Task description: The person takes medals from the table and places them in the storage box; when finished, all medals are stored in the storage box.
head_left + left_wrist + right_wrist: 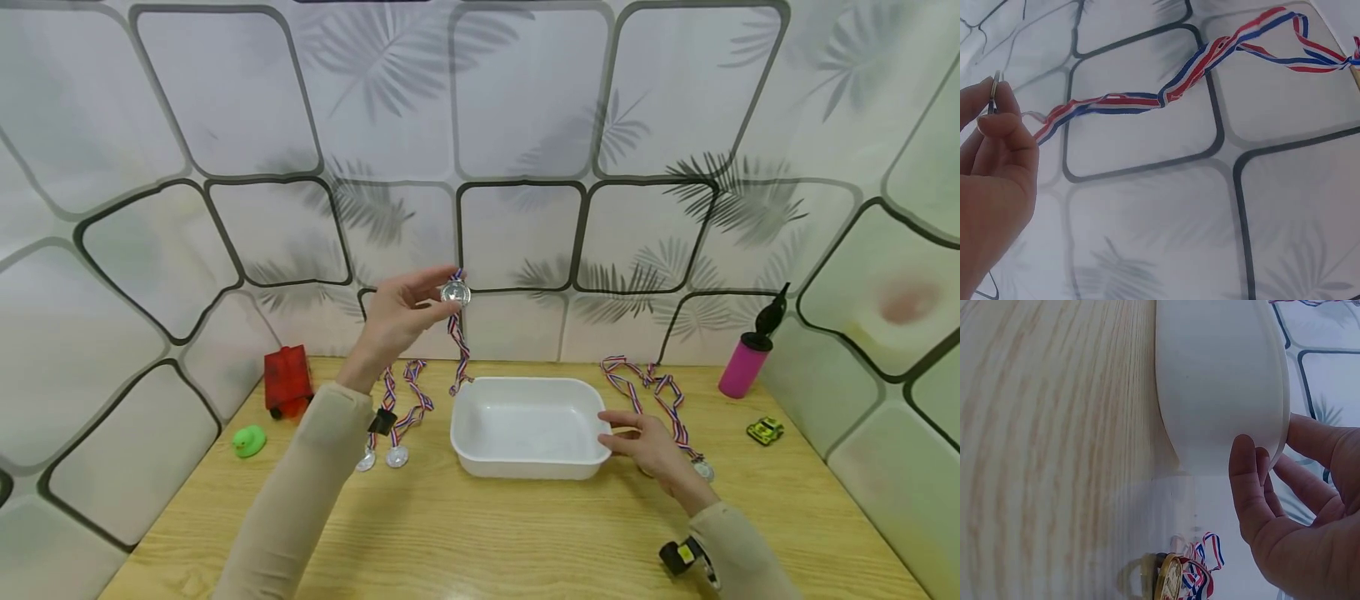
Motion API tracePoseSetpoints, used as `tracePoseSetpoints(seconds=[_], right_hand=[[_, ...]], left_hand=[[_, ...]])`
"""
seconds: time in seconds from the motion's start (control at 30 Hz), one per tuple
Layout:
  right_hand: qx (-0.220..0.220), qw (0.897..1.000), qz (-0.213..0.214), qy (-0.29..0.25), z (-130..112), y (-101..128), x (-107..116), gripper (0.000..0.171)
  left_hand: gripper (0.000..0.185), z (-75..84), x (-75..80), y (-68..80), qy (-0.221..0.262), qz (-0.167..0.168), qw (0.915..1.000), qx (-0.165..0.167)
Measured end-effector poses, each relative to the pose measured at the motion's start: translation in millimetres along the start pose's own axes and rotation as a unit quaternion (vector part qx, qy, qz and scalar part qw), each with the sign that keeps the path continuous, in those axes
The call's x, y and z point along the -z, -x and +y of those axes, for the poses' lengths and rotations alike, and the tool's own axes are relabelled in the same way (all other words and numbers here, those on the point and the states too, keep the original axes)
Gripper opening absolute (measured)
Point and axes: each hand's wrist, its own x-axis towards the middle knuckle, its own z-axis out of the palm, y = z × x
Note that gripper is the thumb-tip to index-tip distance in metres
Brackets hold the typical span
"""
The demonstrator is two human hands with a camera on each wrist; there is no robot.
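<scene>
My left hand [408,308] pinches a silver medal [455,292] between thumb and fingers, raised above the table's back part. Its red, white and blue ribbon [457,342] hangs down near the tub's back left corner; in the left wrist view the medal [995,90] is seen edge-on. My right hand [648,450] grips the right end of a white tub [525,467], digits on both sides of its rim in the right wrist view. The tub's inside holds nothing visible. Just past this hand lie ribboned medals, a silver one [703,470] and a gold one [1170,578].
Two silver medals [397,456] with ribbons lie left of the tub, partly behind my left forearm. A red toy vehicle [287,379] and a green rubber duck [249,441] stand far left. At right are a pink bottle [744,367] and a yellow-green toy car [765,431].
</scene>
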Motion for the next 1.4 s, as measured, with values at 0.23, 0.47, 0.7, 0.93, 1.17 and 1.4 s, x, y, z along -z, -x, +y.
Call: tracePoseSetpoints(seconds=[0.23, 0.47, 0.7, 0.93, 1.17, 1.4], right_hand=[[-0.002, 1.000, -0.001, -0.002, 0, 1, 0, 0.054], [-0.001, 1.000, -0.005, -0.002, -3, 3, 0, 0.054], [-0.001, 1.000, -0.002, 0.002, -3, 3, -1, 0.054], [-0.003, 1.000, 0.001, 0.004, -1, 2, -1, 0.054], [-0.004, 1.000, 0.001, 0.003, -2, 3, -1, 0.055], [-0.012, 1.000, 0.000, 0.009, -3, 3, -1, 0.056]], left_hand=[[0.045, 9.4, -10.2, 7.3, 0.032, -0.015, 0.9993, -0.010], [0.045, -2.7, -17.6, 19.5, 0.014, -0.033, 0.9993, 0.000], [0.047, -24.8, -22.1, 25.1, -0.016, -0.064, 0.9969, 0.042], [0.047, -47.9, -36.3, 23.6, -0.041, -0.075, 0.9944, 0.062], [0.046, -60.5, -54.1, 19.9, -0.047, -0.102, 0.9917, 0.062], [0.044, -67.2, -75.8, 17.1, -0.021, -0.132, 0.9880, 0.078]])
